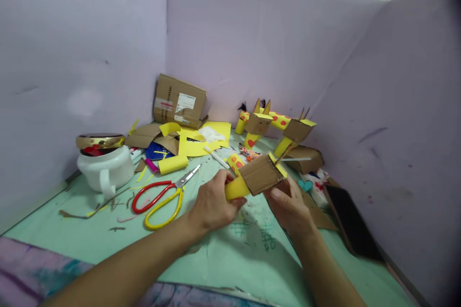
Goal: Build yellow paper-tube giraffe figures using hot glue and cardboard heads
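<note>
Above the green table surface I hold a cardboard giraffe [261,173], tilted on its side, with a brown box-shaped head and a yellow tube neck. My left hand [215,200] is closed around the yellow neck. At the other end, my right hand [292,205] grips the head's yellow-edged side from below, its fingers partly hidden. Behind the neck shows a yellow tube with orange spots [235,162]; whether it joins the giraffe I cannot tell. Scissors [176,185] with one red and one yellow handle lie open to the left of my left hand.
Two similar giraffes [260,124] stand at the back. A white mug [106,168] with a gold-rimmed lid is at left. Yellow paper [223,134], a yellow roll [173,164], scraps and a cardboard box [180,100] lie behind the scissors. A phone [353,223] rests at right.
</note>
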Demonstrator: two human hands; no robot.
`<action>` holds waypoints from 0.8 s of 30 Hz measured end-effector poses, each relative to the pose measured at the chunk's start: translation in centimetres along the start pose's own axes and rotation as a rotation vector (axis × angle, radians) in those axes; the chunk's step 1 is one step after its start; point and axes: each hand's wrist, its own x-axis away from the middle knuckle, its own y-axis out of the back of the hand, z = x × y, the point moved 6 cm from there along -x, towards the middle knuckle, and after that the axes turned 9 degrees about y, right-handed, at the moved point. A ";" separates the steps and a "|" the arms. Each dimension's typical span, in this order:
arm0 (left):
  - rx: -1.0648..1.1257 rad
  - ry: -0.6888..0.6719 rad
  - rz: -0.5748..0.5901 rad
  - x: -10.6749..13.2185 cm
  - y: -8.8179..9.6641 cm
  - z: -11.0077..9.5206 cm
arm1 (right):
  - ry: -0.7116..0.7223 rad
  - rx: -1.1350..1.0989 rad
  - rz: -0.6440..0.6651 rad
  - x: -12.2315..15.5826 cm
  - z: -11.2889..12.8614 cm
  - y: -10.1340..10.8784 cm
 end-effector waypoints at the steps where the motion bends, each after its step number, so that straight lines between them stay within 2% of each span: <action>1: -0.026 0.027 -0.022 -0.1 0.0 0.2 | -0.004 0.013 -0.015 0.0 -0.2 -0.1; 4: -0.104 0.068 -0.113 -0.2 0.1 0.5 | -0.008 0.084 -0.098 0.1 -0.9 0.4; 7: -0.178 0.001 -0.167 -0.2 0.1 0.3 | -0.033 0.093 -0.124 0.2 -1.8 0.8; 11: -0.244 -0.079 -0.099 0.0 -0.3 -0.1 | -0.078 0.014 -0.095 0.4 -2.5 0.6; 16: -0.172 -0.073 0.034 -0.2 -0.3 -0.3 | -0.071 0.009 -0.113 0.4 -1.9 1.1; 21: -0.078 -0.042 0.063 -0.4 -0.2 -0.3 | -0.086 0.063 -0.128 0.3 -1.7 1.6; 24: -0.118 -0.009 0.054 -0.3 -0.2 -0.2 | -0.064 0.050 -0.147 0.3 -1.9 1.7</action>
